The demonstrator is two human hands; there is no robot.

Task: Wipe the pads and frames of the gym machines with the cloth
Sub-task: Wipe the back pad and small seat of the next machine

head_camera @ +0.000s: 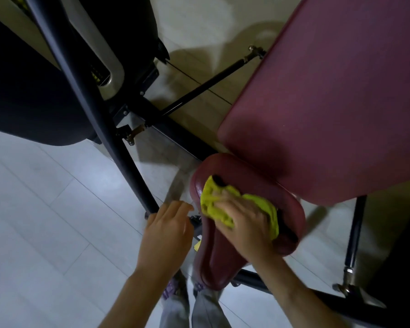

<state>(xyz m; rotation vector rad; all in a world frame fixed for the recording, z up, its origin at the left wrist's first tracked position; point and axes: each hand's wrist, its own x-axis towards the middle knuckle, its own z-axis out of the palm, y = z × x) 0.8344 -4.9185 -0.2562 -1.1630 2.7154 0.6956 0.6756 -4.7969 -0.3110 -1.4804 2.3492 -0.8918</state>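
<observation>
A yellow-green cloth [213, 200] lies bunched on the dark red seat pad [220, 254] of a gym machine. My right hand [244, 223] presses down on the cloth with fingers spread over it. The large dark red back pad [329, 95] rises above and to the right of the seat. My left hand [166, 230] hovers just left of the seat, fingers loosely bent and holding nothing, near the foot of a dark frame tube [100, 110].
A thin black strut [199, 91] runs diagonally behind the seat. A dark padded part [29, 95] fills the left. A black leg with a metal foot [353, 245] stands at the right. Pale floor tiles [45, 221] lie below; my legs show at the bottom.
</observation>
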